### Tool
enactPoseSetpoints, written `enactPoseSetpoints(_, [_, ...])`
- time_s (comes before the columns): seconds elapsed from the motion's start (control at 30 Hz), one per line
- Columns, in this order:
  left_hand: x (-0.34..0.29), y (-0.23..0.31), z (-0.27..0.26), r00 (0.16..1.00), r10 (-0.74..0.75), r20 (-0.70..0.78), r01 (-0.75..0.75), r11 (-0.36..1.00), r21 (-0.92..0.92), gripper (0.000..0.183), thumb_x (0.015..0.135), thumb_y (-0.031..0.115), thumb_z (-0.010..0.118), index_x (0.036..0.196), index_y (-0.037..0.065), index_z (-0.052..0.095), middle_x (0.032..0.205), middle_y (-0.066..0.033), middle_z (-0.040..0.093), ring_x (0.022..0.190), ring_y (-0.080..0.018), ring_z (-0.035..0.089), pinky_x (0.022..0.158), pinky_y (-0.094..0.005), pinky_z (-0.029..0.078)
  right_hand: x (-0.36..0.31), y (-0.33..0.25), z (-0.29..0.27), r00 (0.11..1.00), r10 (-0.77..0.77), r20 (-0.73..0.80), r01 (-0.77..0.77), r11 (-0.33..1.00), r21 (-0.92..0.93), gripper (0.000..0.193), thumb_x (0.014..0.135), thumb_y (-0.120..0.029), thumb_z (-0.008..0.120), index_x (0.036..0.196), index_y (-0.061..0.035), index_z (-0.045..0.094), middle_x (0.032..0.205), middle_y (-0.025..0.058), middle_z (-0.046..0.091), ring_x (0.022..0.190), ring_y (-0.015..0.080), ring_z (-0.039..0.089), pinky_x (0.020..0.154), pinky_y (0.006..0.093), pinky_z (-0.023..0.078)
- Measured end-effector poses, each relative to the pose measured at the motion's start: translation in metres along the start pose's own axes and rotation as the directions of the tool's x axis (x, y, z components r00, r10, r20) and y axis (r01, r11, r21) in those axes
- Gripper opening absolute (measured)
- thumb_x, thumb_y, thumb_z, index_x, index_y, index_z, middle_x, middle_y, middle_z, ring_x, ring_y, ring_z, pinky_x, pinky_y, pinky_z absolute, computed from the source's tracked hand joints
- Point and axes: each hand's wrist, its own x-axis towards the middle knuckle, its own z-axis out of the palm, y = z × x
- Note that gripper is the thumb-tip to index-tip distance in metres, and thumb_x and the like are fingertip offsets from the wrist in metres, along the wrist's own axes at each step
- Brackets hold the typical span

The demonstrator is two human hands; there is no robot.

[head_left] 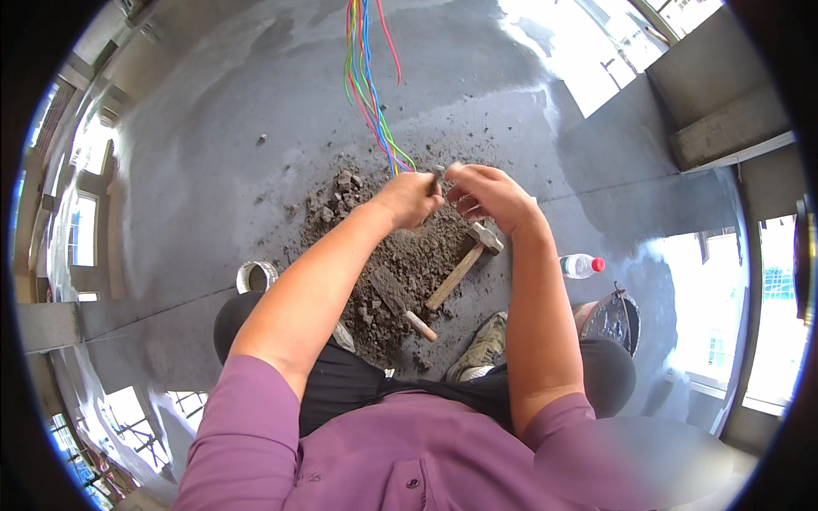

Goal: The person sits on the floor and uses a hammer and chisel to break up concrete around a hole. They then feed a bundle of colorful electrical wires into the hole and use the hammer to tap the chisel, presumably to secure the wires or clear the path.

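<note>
A bundle of coloured electrical wires, red, blue, green and yellow, runs down from the far edge to my left hand. My left hand is closed round the bundle's near end. A small dark grey piece sticks out of its fist; its kind is unclear. My right hand is close beside it, fingers curled and thumb and forefinger at that piece. Whatever its fingertips hold is too small to make out. Below the hands lie a wooden-handled hammer and a trowel on a heap of rubble.
A clear plastic bottle with a red cap lies to the right, next to a bucket beside my right knee. A white round container is by my left knee. Grey concrete floor surrounds the rubble.
</note>
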Motion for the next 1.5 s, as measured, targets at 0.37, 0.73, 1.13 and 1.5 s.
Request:
enactPoseSetpoints(0.37, [0.013, -0.093, 0.058, 0.949, -0.262, -0.174, 0.168, 0.889, -0.426, 0.010, 0.086, 0.011, 0.066, 0.094, 0.005, 0.067, 0.085, -0.0055, 0.069, 0.081, -0.0202, 0.066, 0.077, -0.0349, 0.052, 0.047, 0.269, 0.018, 0.707, 0.369, -0.603, -0.643, 0.689, -0.333, 0.061, 0.081, -0.049, 0.074, 0.105, 0.0073, 0.069, 0.103, 0.0248, 0.071, 0.095, 0.0346, 0.071, 0.082, 0.0415, 0.056])
enactPoseSetpoints(0.73, [0.032, -0.124, 0.106, 0.934, -0.319, -0.165, 0.193, 0.834, -0.518, 0.010, 0.090, 0.010, 0.065, 0.100, 0.006, 0.066, 0.082, -0.0003, 0.063, 0.071, -0.0116, 0.058, 0.065, -0.0289, 0.048, 0.036, 0.252, 0.009, 0.686, 0.651, -0.325, -0.448, 0.729, 0.517, 0.019, 0.079, -0.014, 0.066, 0.090, 0.0018, 0.063, 0.074, 0.0110, 0.060, 0.068, 0.0289, 0.063, 0.067, 0.0414, 0.056])
enactPoseSetpoints(1.13, [0.042, -0.110, 0.094, 0.933, -0.306, -0.188, 0.208, 0.887, -0.413, 0.013, 0.087, 0.016, 0.066, 0.097, 0.009, 0.068, 0.089, -0.0063, 0.071, 0.084, -0.0214, 0.067, 0.077, -0.0360, 0.052, 0.025, 0.199, -0.014, 0.884, 0.363, -0.297, -0.187, 0.853, 0.486, 0.008, 0.083, -0.010, 0.061, 0.084, -0.0051, 0.054, 0.068, 0.0066, 0.055, 0.052, 0.0197, 0.057, 0.046, 0.0378, 0.050])
enactPoseSetpoints(1.5, [0.045, -0.097, 0.092, 0.928, -0.331, -0.169, 0.228, 0.866, -0.445, 0.011, 0.086, 0.014, 0.066, 0.093, 0.006, 0.068, 0.085, -0.0066, 0.070, 0.081, -0.0200, 0.066, 0.077, -0.0348, 0.052, -0.016, 0.003, -0.004, 0.882, -0.280, -0.378, 0.225, 0.957, -0.184, 0.016, 0.088, -0.013, 0.064, 0.088, -0.0019, 0.053, 0.068, 0.0026, 0.058, 0.053, 0.0104, 0.056, 0.047, 0.0286, 0.046])
